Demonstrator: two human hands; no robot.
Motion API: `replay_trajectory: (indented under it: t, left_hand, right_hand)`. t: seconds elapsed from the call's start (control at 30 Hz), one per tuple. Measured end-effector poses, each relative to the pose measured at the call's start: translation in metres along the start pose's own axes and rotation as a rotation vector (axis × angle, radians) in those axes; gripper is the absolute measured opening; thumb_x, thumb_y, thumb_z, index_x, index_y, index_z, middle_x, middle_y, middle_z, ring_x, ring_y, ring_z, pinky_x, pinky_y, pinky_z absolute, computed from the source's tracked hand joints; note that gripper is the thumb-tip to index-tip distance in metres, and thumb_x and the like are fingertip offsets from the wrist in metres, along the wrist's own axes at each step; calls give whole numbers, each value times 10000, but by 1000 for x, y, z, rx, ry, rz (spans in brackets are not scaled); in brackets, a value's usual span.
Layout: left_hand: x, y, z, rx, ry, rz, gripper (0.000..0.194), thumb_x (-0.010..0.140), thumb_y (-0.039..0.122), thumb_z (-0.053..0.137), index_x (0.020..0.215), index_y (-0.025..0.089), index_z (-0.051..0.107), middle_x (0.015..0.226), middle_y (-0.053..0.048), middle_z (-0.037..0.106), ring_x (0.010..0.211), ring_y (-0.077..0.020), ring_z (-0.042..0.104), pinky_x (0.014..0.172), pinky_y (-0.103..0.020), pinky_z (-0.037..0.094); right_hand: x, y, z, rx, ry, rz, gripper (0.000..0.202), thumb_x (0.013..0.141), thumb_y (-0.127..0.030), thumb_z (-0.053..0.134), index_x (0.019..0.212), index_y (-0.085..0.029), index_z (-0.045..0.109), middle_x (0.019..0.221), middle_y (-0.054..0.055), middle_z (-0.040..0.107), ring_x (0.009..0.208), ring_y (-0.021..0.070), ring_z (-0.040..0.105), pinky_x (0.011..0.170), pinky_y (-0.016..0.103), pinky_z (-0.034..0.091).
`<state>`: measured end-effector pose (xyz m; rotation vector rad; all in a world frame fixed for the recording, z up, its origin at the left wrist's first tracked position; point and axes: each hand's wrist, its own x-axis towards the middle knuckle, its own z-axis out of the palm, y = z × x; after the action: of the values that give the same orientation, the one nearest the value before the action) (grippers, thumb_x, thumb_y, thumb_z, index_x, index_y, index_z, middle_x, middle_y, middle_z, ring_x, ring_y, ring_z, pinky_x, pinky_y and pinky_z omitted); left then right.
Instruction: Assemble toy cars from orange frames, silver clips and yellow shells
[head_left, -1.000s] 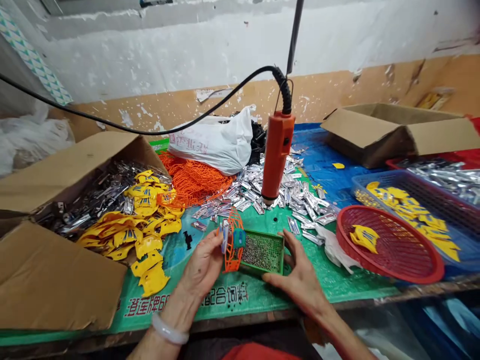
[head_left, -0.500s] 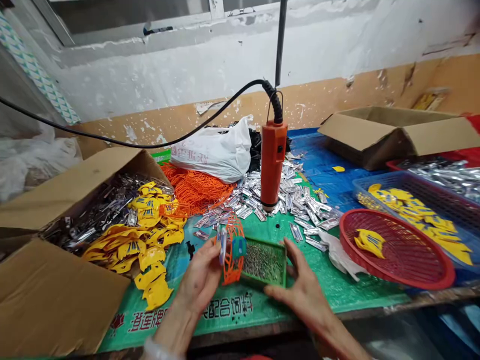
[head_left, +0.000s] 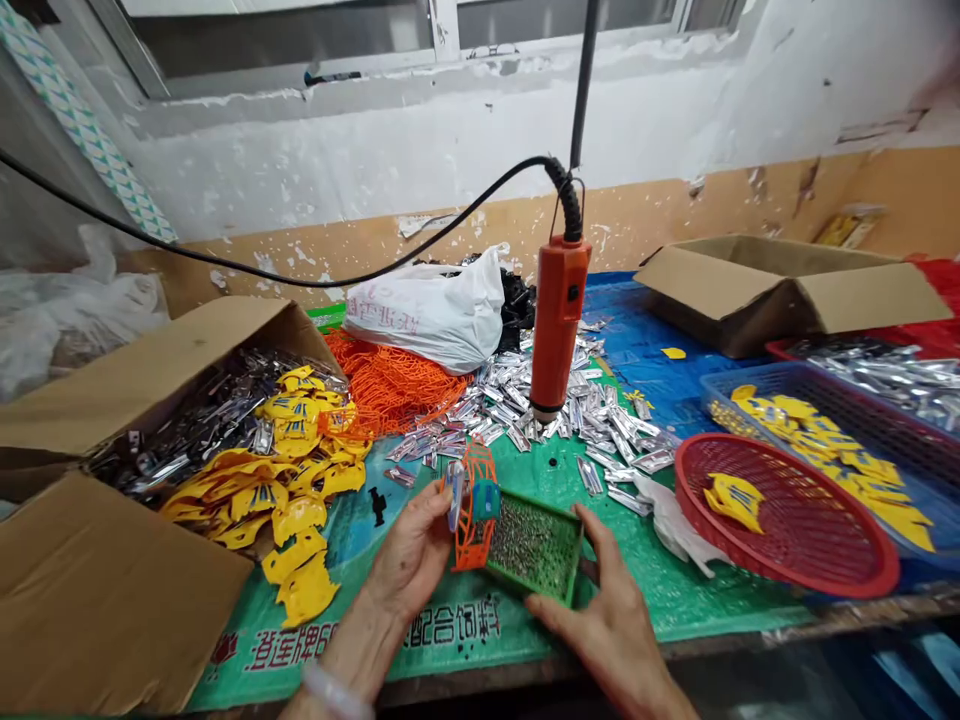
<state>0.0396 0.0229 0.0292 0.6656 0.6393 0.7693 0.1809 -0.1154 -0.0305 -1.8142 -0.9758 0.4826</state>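
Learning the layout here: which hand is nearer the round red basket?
The right hand, on the green tray left of the basket; the left hand, holding an orange piece, is farther left.

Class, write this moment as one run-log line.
left hand: holds orange frame | right hand: grips green tray | driver: hangs upright

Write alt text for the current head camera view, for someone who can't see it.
A person's left hand holds an orange lattice part while the right hand grips a green basket of small metal pieces. Behind, an orange power tool hangs over scattered silvery parts; yellow pieces lie left, and a red basket sits right.
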Motion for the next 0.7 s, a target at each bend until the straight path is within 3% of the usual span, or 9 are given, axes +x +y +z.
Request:
replay_trajectory:
  t: [0.1, 0.27, 0.5, 0.6, 0.7]
  left_hand:
    - [9, -1, 1, 4, -5, 18, 164, 671, 203, 746, 827, 160, 716, 779, -18, 735, 699, -165, 660, 710, -271, 499]
    - [23, -8, -1, -16, 0, 16, 162, 652, 161, 741, 810, 134, 715, 766, -17, 727, 676, -137, 645, 704, -237, 483]
    - [34, -16, -2, -99, 23, 25, 99, 686, 105, 686, 782, 108, 707, 761, -40, 719, 678, -136, 636, 699, -239, 481]
    - [36, -8, -5, -162, 82, 60, 75, 715, 94, 650, 767, 125, 694, 739, -23, 712, 667, -134, 636, 729, -265, 498]
    - [27, 5, -12, -220, 147, 104, 76, 743, 99, 631, 769, 152, 680, 753, -1, 714, 679, -131, 645, 749, -279, 512]
  right_hand:
    - [4, 7, 4, -79, -1, -59, 840, 637, -272, 695, 1370, -202, 290, 1383, 135, 441, 1276, 324, 454, 1037, 496, 401]
    - [2, 11, 12, -302, 79, -196, 865, 673, -284, 678, 1405, -203, 224, 1356, 161, 422, 1241, 351, 457, 980, 520, 426]
    - [-13, 9, 19, -684, 108, -258, 976, 671, -444, 706, 1436, -138, 182, 1172, 214, 523, 1039, 408, 544, 828, 554, 454]
    - [-16, 8, 10, -778, 37, -297, 919, 705, -544, 651, 1423, -145, 238, 1157, 225, 558, 1015, 417, 560, 772, 552, 457]
    - [0, -3, -7, -829, -82, -358, 699, 782, -593, 535, 1348, -206, 400, 1152, 188, 602, 1011, 404, 567, 734, 526, 462]
